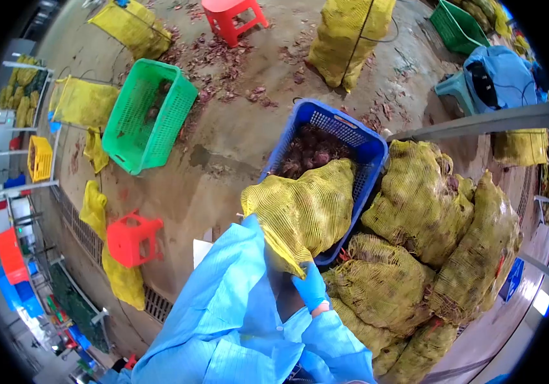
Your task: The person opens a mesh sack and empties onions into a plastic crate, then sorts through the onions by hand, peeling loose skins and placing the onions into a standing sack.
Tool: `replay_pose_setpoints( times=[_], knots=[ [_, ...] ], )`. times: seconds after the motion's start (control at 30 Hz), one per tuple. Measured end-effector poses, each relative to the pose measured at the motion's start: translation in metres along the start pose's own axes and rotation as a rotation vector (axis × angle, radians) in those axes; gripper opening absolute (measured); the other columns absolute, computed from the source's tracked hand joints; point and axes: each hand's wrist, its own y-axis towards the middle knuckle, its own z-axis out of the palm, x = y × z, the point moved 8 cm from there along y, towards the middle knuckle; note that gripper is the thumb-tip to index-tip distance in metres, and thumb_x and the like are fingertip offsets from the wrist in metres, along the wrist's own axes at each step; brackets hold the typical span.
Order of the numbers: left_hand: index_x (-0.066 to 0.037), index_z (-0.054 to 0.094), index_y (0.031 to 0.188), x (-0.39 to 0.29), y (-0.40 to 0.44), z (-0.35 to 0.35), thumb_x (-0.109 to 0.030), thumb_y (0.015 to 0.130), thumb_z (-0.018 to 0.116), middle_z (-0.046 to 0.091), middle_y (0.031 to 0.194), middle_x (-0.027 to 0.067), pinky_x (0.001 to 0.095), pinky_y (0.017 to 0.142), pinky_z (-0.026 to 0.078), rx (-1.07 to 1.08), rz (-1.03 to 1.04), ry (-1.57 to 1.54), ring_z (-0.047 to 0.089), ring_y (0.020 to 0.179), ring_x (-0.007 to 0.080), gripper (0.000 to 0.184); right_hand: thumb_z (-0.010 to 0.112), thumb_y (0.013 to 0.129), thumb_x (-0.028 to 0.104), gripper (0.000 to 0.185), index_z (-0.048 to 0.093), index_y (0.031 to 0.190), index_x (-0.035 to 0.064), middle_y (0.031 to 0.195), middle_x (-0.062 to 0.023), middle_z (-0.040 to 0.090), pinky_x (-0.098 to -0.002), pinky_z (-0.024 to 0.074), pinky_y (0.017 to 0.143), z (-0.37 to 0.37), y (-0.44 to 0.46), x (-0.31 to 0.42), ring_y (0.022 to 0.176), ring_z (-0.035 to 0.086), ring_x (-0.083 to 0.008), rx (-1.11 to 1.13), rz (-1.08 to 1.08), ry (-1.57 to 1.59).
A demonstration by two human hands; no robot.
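A yellow mesh bag [306, 211] full of onions lies tilted over the near end of a blue plastic crate [367, 144]. Dark red onions [316, 150] fill the crate's far part. My right hand [311, 286], in a blue glove, is closed on the bag's gathered lower end. The blue sleeve of my left arm reaches up to the bag's left side; the left hand itself is hidden by the sleeve and bag, so its fingers cannot be seen.
Full mesh sacks [415, 205] are piled right of the crate. To the left stand a green crate [175, 105] and a red stool [132, 240]. Another red stool [226, 19], an upright yellow sack [350, 41] and scattered onion skins [223, 73] lie farther off. A metal rail [479, 121] crosses at right.
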Motion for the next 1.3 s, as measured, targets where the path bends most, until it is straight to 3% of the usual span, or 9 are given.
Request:
replay_pose_setpoints(
  times=[0.2,0.27,0.33,0.6,0.8,1.0,1.03,1.13,1.3],
  knots=[
    [-0.005,0.048,0.122,-0.02,-0.033,0.014,-0.027,0.088,0.054,0.057,0.114,0.0117,0.041,0.086,0.047,0.077,-0.239,0.12,0.056,0.101,0.0273,0.041,0.061,0.082,0.028,0.027,0.06,0.094,0.0036,0.089,-0.0165,0.061,-0.0394,0.0454,0.071,0.056,0.006,-0.08,0.078,0.058,-0.0323,-0.187,0.205,0.028],
    [-0.004,0.049,0.121,-0.036,-0.052,0.036,-0.025,0.088,0.055,0.057,0.114,0.0113,0.0404,0.085,0.048,0.101,-0.174,0.261,0.058,0.099,0.0261,0.04,0.054,0.087,0.025,0.03,0.058,0.099,-0.0023,0.087,-0.0034,0.06,-0.0281,0.045,0.066,0.085,0.004,-0.072,0.075,0.055,-0.0147,-0.235,0.371,1.063],
    [-0.003,0.049,0.12,-0.052,-0.101,0.069,-0.024,0.088,0.055,0.057,0.114,0.011,0.0399,0.085,0.049,0.123,-0.118,0.402,0.059,0.098,0.0249,0.039,0.056,0.086,0.021,0.026,0.057,0.101,0.0001,0.087,-0.0043,0.06,-0.0266,0.0454,0.065,0.073,-0.008,-0.01,0.075,0.057,-0.0148,-0.124,0.472,1.437],
    [0.0,0.051,0.117,-0.093,-0.322,0.242,-0.015,0.085,0.061,0.06,0.108,0.0114,0.0317,0.079,0.051,0.742,-0.15,0.611,0.061,0.093,0.02,0.036,0.055,0.079,0.015,0.02,0.059,0.089,-0.0018,0.081,-0.008,0.06,-0.0266,0.0476,0.067,-0.129,-0.115,0.149,0.073,0.058,-0.0142,-0.243,-0.031,0.973],
    [0.001,0.048,0.122,-0.08,-0.38,0.297,-0.033,0.078,0.068,0.054,0.114,0.0113,0.0324,0.094,0.037,0.999,0.261,1.158,0.048,0.107,0.019,0.059,0.053,0.084,0.02,0.03,0.056,0.105,-0.0012,0.095,-0.0088,0.06,-0.0325,0.0463,0.078,-0.228,-0.111,0.196,0.092,0.056,-0.018,-0.362,-0.538,0.915],
    [0.0,0.051,0.113,-0.065,-0.597,0.416,-0.025,0.085,0.058,0.058,0.105,0.0137,0.0337,0.079,0.044,1.765,0.855,0.87,0.054,0.091,0.0191,0.038,0.051,0.088,0.018,0.029,0.055,0.108,-0.0024,0.1,-0.0085,0.059,-0.0304,0.044,0.082,-0.407,-0.18,0.256,0.093,0.054,-0.0163,-0.737,-0.697,0.555],
    [-0.001,0.052,0.113,-0.046,-0.582,0.421,-0.026,0.085,0.059,0.058,0.104,0.0124,0.0325,0.077,0.044,1.889,0.473,0.74,0.054,0.088,0.0174,0.038,0.05,0.089,0.018,0.029,0.055,0.109,-0.0026,0.101,-0.0084,0.058,-0.0301,0.0436,0.083,-0.434,-0.196,0.259,0.093,0.054,-0.0161,-0.791,-0.744,0.501],
    [-0.001,0.052,0.113,-0.037,-0.559,0.425,-0.03,0.082,0.063,0.059,0.102,0.0113,0.0307,0.075,0.045,1.96,-0.176,0.508,0.056,0.084,0.0156,0.043,0.055,0.087,0.021,0.034,0.056,0.109,-0.0044,0.102,-0.0085,0.058,-0.0279,0.0423,0.085,-0.454,-0.244,0.274,0.093,0.054,-0.0172,-0.944,-0.801,0.368],
    [0.001,0.051,0.11,-0.086,-0.578,0.439,-0.038,0.072,0.071,0.06,0.1,0.0128,0.0294,0.075,0.047,1.726,0.488,0.882,0.059,0.084,0.0179,0.058,0.056,0.084,0.023,0.035,0.058,0.107,-0.003,0.101,-0.0099,0.059,-0.027,0.0455,0.079,-0.438,-0.271,0.355,0.089,0.057,-0.0167,-0.84,-0.811,0.597]
  ],
)
